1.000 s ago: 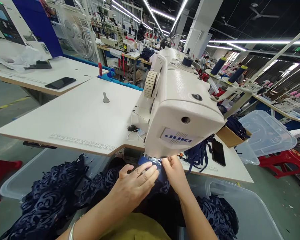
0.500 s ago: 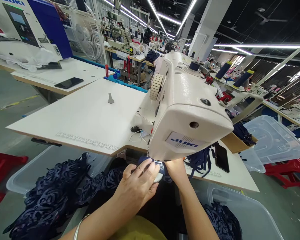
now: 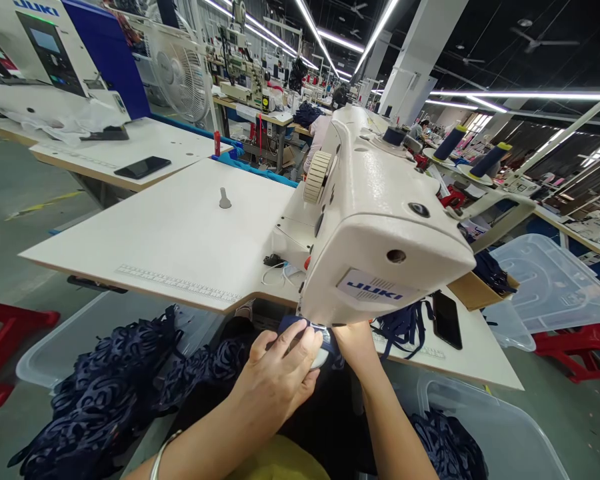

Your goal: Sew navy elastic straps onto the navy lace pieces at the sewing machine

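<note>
At the worktop's (image 3: 180,233) near edge, under the sewing machine (image 3: 380,233), my left hand (image 3: 275,380) pressed spread fingers on the blue fabric (image 3: 300,325); my right hand (image 3: 353,340) pinched it.

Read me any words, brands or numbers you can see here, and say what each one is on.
"JUKI": blue letters on the white sewing machine head, above both hands.
"JUKI": top of the machine at far left.
Ruler marks on the table edge: too small to read.
</note>
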`<action>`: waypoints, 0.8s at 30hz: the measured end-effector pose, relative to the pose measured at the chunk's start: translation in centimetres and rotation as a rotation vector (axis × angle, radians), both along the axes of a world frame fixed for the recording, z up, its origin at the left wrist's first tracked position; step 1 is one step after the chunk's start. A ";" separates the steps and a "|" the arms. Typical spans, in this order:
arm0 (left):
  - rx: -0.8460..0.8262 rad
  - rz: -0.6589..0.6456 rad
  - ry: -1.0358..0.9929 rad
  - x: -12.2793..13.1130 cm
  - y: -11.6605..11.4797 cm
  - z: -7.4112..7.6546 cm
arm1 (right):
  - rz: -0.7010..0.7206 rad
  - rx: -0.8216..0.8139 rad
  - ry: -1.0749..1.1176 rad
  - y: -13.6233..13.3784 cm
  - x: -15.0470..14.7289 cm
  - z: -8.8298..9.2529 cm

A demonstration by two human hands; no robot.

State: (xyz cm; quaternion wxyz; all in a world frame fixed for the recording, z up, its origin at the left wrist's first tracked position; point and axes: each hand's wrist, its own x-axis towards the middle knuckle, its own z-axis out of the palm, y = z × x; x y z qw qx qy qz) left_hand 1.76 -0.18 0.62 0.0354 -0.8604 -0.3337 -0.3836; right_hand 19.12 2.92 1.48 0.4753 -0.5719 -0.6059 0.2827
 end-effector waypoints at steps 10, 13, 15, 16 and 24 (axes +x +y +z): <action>-0.015 0.025 -0.041 -0.2 0.0 -0.2 | -0.124 -0.035 0.044 -0.7 -0.6 -0.5; -0.020 0.020 -0.047 -0.3 0.0 -0.2 | -0.254 -0.087 0.102 -1.1 -0.4 -1.8; -0.024 0.022 -0.046 -0.3 0.1 -0.1 | -0.296 -0.101 0.171 -1.4 -0.2 -2.9; -0.029 0.021 -0.045 -0.4 0.1 -0.1 | -0.307 -0.100 0.199 -1.6 0.0 -3.6; -0.057 -0.031 -0.024 -0.2 0.2 0.2 | -0.399 -0.155 0.312 -2.8 1.0 -9.7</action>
